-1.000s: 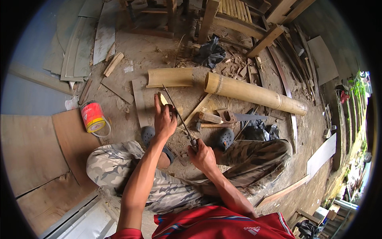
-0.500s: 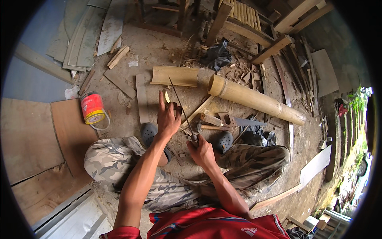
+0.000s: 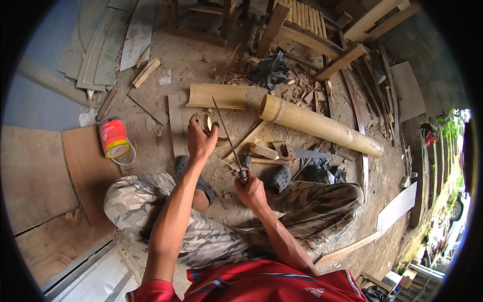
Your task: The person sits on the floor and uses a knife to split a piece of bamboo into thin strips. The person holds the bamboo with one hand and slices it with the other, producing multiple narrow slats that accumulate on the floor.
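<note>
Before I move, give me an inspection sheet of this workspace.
Surface: dusty brown floor, littered with wood scraps.
Work pieces: tan half-round bamboo section, long round tan bamboo pole, both lying down.
Clutter: wooden-handled handsaw, wooden-handled hammer, crumpled black plastic bags.
Hands: right hand grips long, thin dark-bladed tool; left hand at small pale curved piece, grip unclear.
Cables: nothing seen.
Surroundings: red-and-yellow cylindrical can left, wooden furniture frame ahead.

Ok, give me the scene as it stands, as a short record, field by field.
Left hand: small pale piece between thumb and fingers; firmness of grip unclear
Right hand: closed on the near end of a long thin tool, tip pointing away from the person
Beyond the hands: half-round bamboo section, bamboo pole
Right of the tool: handsaw, hammer, wood block
Left side: red-and-yellow can
</note>
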The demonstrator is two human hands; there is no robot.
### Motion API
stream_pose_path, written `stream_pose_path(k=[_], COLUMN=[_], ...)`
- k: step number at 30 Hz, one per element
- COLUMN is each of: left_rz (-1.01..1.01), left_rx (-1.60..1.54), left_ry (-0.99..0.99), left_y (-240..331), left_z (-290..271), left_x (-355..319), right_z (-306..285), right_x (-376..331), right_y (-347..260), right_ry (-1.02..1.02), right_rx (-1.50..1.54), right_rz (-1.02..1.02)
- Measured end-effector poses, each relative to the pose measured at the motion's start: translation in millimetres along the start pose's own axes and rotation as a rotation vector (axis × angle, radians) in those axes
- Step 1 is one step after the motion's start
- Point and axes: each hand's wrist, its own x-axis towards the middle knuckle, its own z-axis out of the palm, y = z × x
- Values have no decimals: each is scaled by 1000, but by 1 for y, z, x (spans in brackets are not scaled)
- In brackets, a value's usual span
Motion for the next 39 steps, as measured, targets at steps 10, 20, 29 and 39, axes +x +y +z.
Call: stream_pose_path(k=[10, 20, 29, 39], left_rz=[-395, -374, -495, -561], left_rx=[-322, -156, -363, -401], left_ry=[-279, -180, -196, -243], left_y=[9, 26, -5, -33], left_z=[5, -20, -22, -17], left_x=[16, 21, 28, 29], right_z=[-3, -13, 12, 11], right_x=[-1, -9, 9, -7], right_y=[4, -28, -5, -6], right_ry=[13, 42, -23, -42], right_rx=[-12, 61, -29, -72], right_rz=[-12, -106, -97, -55])
